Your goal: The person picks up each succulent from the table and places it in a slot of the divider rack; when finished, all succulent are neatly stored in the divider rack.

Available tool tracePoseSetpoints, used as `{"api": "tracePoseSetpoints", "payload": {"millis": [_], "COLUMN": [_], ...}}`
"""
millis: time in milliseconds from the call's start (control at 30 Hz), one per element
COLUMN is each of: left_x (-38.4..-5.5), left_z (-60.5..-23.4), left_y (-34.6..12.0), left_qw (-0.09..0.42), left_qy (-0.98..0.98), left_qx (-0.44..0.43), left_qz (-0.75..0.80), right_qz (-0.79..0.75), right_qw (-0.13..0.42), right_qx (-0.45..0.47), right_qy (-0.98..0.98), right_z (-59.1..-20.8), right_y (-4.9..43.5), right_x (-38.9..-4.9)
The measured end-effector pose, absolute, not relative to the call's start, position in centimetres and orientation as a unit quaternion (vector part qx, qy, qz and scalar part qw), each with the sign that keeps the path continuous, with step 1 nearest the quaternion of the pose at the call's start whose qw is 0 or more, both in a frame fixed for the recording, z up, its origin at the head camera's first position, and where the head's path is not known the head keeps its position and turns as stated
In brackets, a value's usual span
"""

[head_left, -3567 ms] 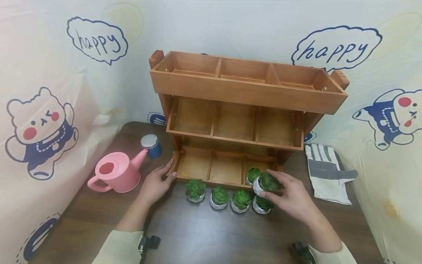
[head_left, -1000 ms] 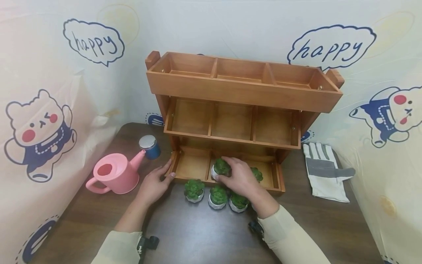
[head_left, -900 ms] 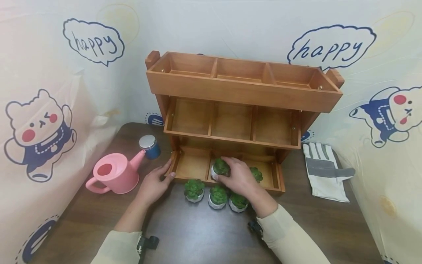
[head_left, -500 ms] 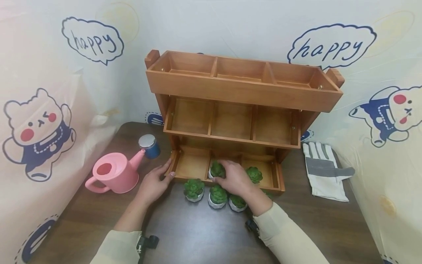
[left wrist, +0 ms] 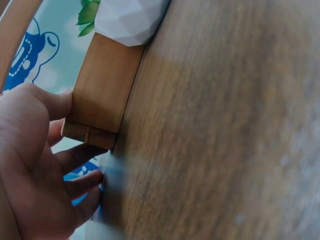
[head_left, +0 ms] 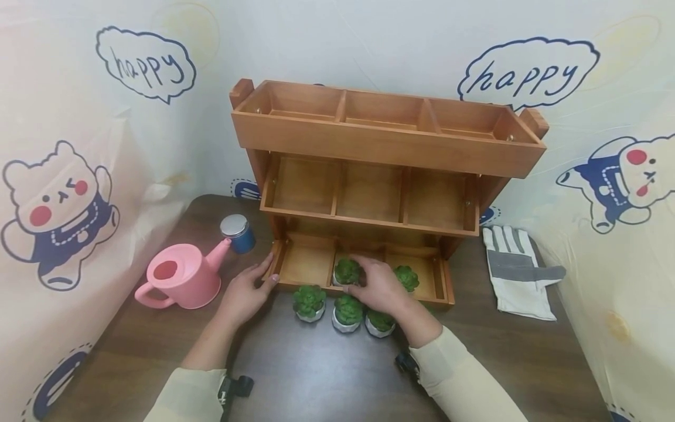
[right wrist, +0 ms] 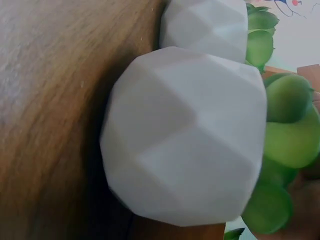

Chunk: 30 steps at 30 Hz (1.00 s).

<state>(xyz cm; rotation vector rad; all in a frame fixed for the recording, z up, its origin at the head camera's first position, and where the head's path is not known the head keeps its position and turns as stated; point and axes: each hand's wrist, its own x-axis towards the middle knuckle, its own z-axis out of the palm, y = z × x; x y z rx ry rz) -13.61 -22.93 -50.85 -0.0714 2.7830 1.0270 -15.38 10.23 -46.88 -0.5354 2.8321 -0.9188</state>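
Note:
My left hand (head_left: 248,296) grips the left end of the lowest tier of a wooden three-tier plant stand (head_left: 387,140). Its thumb rests against the board (left wrist: 105,85) in the left wrist view, fingers behind the end. My right hand (head_left: 381,286) is curled round a small potted succulent (head_left: 346,271) standing in the middle compartment of that tier, thumb at the pot's front. Another succulent (head_left: 406,278) sits in the right compartment. Along the front stand succulents at the left (head_left: 309,302), middle (head_left: 347,312) and right (head_left: 380,322), the last partly covered. A white faceted pot (right wrist: 185,140) fills the right wrist view.
To the left stand a pink watering can (head_left: 181,275) and a blue tin (head_left: 238,234) with a silver lid. A white and grey work glove (head_left: 519,272) lies at the right. Printed cloth (head_left: 337,35) hangs behind the dark wood table (head_left: 327,375).
From over the right compartment, my right hand has carried the succulent left and lowered it into the middle one. Lately more of the plant shows beside the fingers. My left hand keeps its place.

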Motion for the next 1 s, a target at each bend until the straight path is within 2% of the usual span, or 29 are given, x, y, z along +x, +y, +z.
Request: {"api": "tracePoseSetpoints", "payload": {"millis": [400, 833, 1000], "left_x": [-13.6, -13.7, -13.7], "left_z": [-50.9, -50.9, -50.9], "left_y": [-23.0, -22.8, -22.7], "left_qw": [0.067, 0.072, 0.074], "left_qy": [0.939, 0.938, 0.937], "left_qx": [-0.016, -0.020, -0.023], "left_qz": [0.338, 0.338, 0.339], "right_qz": [-0.356, -0.370, -0.387], "right_qw": [0.072, 0.041, 0.046], "right_qx": [-0.165, -0.183, -0.173], "right_qy": [0.917, 0.910, 0.904], "right_z": [-45.9, -45.2, -45.0], "right_y": [11.4, 12.8, 13.6], "right_x": [-14.4, -13.2, -12.5]}}
